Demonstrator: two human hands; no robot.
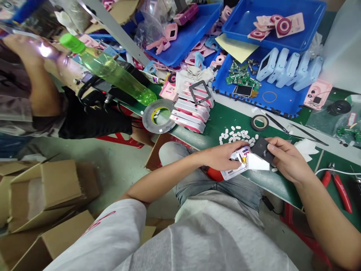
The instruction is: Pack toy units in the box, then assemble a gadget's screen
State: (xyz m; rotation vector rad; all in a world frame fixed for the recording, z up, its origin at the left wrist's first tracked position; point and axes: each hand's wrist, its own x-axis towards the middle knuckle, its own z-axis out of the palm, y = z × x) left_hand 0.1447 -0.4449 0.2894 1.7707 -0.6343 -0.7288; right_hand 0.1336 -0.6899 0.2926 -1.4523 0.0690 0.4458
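We have a white case (232, 174) over the near edge of the worktop (221, 119), partly above our lap (242, 191). The left hand (220, 156) grips it from nine o'clock, fingers closed on the case, the thumb lying across its open face near an orange strip (243, 160). A white panel (257, 162) juts out at three o'clock. At two o'clock the right hand (286, 159) holds a black square (262, 148), fingers pinched on its right edge; we cannot tell whether it is joined to the panel.

Our chief worry is the orange strip: a hard tug on the panel, or a press from that thumb, could crease or tear it. The panel looks thin and unsupported at its far end, so a knock from the right hand might bend it. A loose left grip could drop the case past the worktop's edge.

Loose white bits (238, 132) lie close by at twelve o'clock; a low sweep of the fingers could scatter them or catch one inside the case. Between ten and eleven, a dark frame (200, 92) rests on the stacked cases (191, 114) and could slide off if bumped.
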